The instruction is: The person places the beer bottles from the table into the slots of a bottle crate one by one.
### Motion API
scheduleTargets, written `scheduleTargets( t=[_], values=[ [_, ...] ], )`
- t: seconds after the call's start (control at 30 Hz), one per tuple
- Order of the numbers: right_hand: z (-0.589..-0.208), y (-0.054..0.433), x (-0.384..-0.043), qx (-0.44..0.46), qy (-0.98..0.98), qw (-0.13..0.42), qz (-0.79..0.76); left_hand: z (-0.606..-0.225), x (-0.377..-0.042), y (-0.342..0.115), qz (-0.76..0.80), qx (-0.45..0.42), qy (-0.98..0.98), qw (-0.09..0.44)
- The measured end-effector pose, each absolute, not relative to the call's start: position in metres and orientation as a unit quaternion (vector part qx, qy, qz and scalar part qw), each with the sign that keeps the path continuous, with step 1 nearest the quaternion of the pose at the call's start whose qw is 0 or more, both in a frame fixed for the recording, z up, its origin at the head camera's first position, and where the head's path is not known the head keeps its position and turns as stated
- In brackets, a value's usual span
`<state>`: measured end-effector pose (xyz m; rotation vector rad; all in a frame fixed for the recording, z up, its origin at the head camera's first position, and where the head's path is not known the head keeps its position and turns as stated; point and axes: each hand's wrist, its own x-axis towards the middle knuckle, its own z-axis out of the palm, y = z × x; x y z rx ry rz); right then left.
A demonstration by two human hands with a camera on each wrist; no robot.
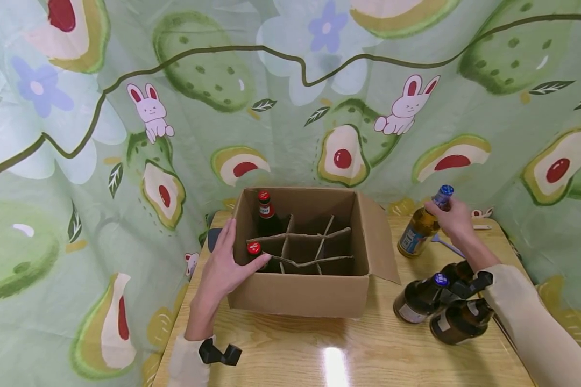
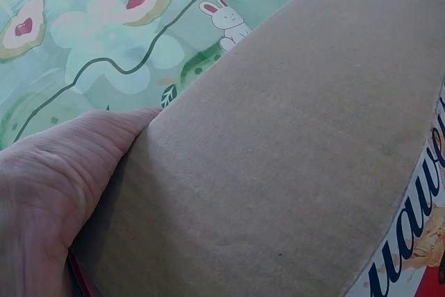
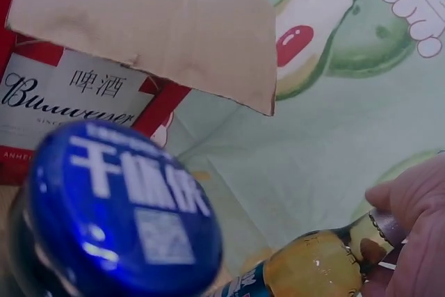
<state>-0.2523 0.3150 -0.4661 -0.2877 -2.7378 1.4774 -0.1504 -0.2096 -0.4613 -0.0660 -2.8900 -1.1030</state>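
Note:
My right hand (image 1: 451, 217) grips the neck of an amber beer bottle (image 1: 416, 234) with a blue cap and blue label, tilted to the right of the cardboard box (image 1: 300, 295). In the right wrist view its fingers curl round the foil-wrapped neck. My left hand (image 1: 225, 266) rests on the box's left edge, fingers straight along the side wall and thumb spread over the front corner. Cardboard dividers (image 1: 314, 236) split the box into compartments. Two red-capped bottles stand in its left column, one at the back (image 1: 265, 212), one at the front (image 1: 254, 249) beside my thumb.
Several dark bottles (image 1: 418, 301) stand at the right of the wooden table (image 1: 290, 349), under my right forearm. A cardboard flap (image 1: 377, 236) spreads out from the box's right side. A blue utensil (image 1: 447, 245) lies behind the bottles. Printed curtain (image 1: 281, 123) hangs behind.

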Motion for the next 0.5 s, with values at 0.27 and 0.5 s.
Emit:
scheduleTargets(
  t=[0.27,0.5],
  values=[
    [-0.4628,0.3191,-0.2524,-0.086,-0.890,-0.025,0.447,-0.4613,-0.1503,-0.2098,-0.355,-0.019,-0.934,0.022],
    [-0.4608,0.3233,-0.2528,-0.080,-0.909,-0.020,0.409,-0.4605,-0.1498,-0.2093,-0.361,-0.019,-0.932,0.020]
  ],
)
